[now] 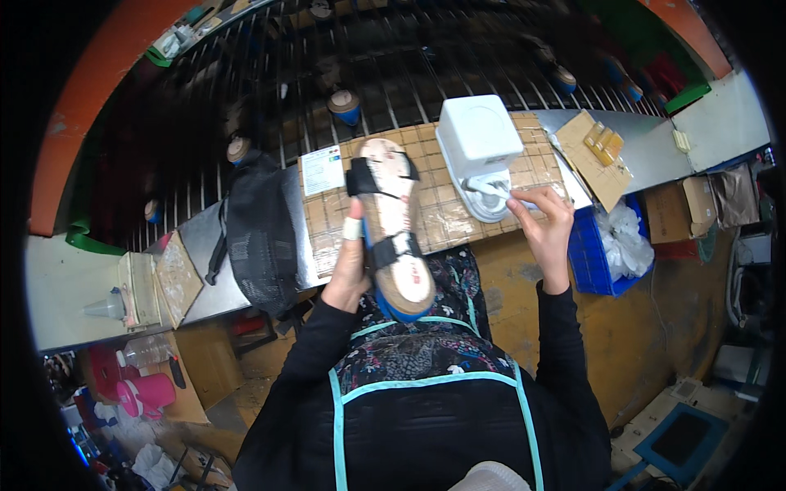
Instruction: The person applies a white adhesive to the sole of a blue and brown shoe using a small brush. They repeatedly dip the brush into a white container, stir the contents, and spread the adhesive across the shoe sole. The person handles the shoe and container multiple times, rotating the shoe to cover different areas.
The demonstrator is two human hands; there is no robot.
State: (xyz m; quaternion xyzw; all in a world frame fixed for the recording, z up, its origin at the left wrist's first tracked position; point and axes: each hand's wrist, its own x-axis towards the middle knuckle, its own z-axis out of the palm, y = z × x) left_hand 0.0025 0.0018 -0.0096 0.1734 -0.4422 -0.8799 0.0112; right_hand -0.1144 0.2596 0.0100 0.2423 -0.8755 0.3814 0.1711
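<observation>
My left hand (350,266), its thumb wrapped in a pale band, is closed round the side of a sandal (391,209). The sandal has black straps, a light insole and a blue piece under the sole, and is tilted over the bench's near edge. My right hand (547,225) pinches the end of a short white stick-like tool (494,191). The tool's other end is over the round dish of a white plastic dispenser (481,139), whose boxy tank stands behind the dish. What the dish holds is hard to make out.
Cardboard under clear film (454,237) covers the bench. Beyond it runs a rack of metal bars (385,74) carrying several blue-bottomed shoe pieces. A black mesh bag (262,237) lies left; yellow blocks (604,143) sit right. A blue crate (591,254) with plastic bags stands below.
</observation>
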